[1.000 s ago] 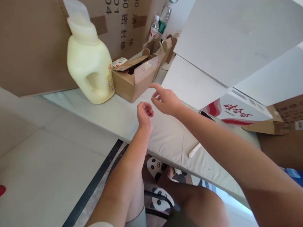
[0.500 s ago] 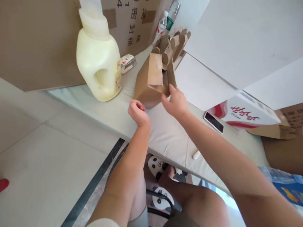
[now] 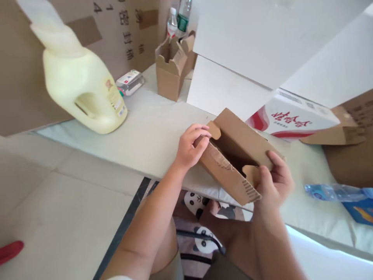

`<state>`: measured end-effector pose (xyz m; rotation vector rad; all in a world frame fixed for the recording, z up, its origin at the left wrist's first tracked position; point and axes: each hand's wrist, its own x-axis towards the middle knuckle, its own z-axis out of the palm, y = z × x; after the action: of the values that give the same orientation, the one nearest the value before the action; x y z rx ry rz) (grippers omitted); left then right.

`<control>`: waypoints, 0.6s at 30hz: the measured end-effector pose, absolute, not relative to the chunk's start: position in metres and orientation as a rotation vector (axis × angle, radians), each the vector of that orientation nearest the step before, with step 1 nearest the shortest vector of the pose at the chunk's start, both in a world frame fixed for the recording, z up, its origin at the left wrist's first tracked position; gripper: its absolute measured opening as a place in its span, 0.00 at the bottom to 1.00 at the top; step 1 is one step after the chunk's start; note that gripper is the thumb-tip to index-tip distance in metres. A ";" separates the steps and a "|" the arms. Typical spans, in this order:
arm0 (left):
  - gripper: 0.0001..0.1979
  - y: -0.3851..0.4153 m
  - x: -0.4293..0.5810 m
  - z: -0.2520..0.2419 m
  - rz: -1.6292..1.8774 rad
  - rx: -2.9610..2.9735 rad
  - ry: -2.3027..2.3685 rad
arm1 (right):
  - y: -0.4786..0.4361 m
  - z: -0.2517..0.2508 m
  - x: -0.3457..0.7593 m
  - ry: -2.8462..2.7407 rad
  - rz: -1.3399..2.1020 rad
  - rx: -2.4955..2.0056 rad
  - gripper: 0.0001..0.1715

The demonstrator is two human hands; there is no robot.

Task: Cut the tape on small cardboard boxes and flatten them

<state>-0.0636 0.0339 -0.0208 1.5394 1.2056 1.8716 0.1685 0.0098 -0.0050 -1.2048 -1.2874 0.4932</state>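
Observation:
A brown cardboard box (image 3: 225, 163) with an open top and torn edges is tilted between my two hands, close to the table's front edge. My left hand (image 3: 190, 147) grips its left end, fingers over the rim by a small flap. At the right end, my right hand (image 3: 275, 181) pinches the wall, with thumb and fingers near another flap. The inside of the box is dark, and I cannot tell what it holds. Farther back stands another open cardboard box (image 3: 169, 79) with scalloped flaps.
A large pale-yellow jug (image 3: 84, 89) stands at the left, beside a small clear package (image 3: 131, 82). Plastic bottles (image 3: 183, 19) stand at the back. White panels (image 3: 230, 87) and a red-and-white carton (image 3: 294, 116) line the far side. A clear bottle (image 3: 332, 192) lies at the right.
The nearer cardboard box has come toward me and to the right, turning as it moved. My left hand, earlier curled beside it, now grips its end. The phone is no longer visible.

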 end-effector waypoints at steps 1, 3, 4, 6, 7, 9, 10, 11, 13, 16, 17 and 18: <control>0.14 0.033 -0.060 -0.023 1.884 1.533 1.176 | 0.010 -0.009 0.172 -1.266 0.541 -1.192 0.31; 0.19 0.033 -0.056 -0.030 1.968 1.417 1.085 | 0.011 -0.019 0.178 -1.240 0.661 -1.141 0.42; 0.22 0.033 -0.056 -0.033 2.010 1.339 1.044 | 0.011 -0.024 0.181 -1.250 0.709 -1.111 0.42; 0.25 0.034 -0.055 -0.037 2.067 1.213 1.003 | 0.011 -0.034 0.188 -1.349 0.764 -1.046 0.29; 0.26 0.036 -0.054 -0.037 2.091 1.179 1.003 | 0.010 -0.037 0.190 -1.411 0.775 -1.007 0.23; 0.23 0.039 -0.051 -0.037 2.160 1.163 1.011 | 0.010 -0.042 0.192 -1.484 0.803 -0.909 0.25; 0.20 0.041 -0.050 -0.036 2.201 1.177 1.010 | 0.011 -0.042 0.192 -1.487 0.821 -0.874 0.27; 0.17 0.043 -0.049 -0.036 2.230 1.212 1.014 | 0.011 -0.041 0.192 -1.472 0.834 -0.870 0.25; 0.15 0.047 -0.048 -0.037 2.223 1.343 1.079 | 0.014 -0.035 0.191 -1.436 0.853 -0.940 0.18; 0.15 0.050 -0.051 -0.041 2.063 1.550 1.297 | 0.016 -0.027 0.191 -1.395 0.908 -1.071 0.09; 0.14 0.051 -0.052 -0.043 2.004 1.585 1.360 | 0.016 -0.026 0.192 -1.381 0.940 -1.085 0.10; 0.14 0.052 -0.053 -0.044 1.955 1.600 1.406 | 0.017 -0.025 0.194 -1.373 0.977 -1.088 0.13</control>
<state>-0.0532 0.0519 -0.0439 1.6001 1.4064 1.9554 0.1935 0.0165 -0.0255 -1.0883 -1.3731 0.9766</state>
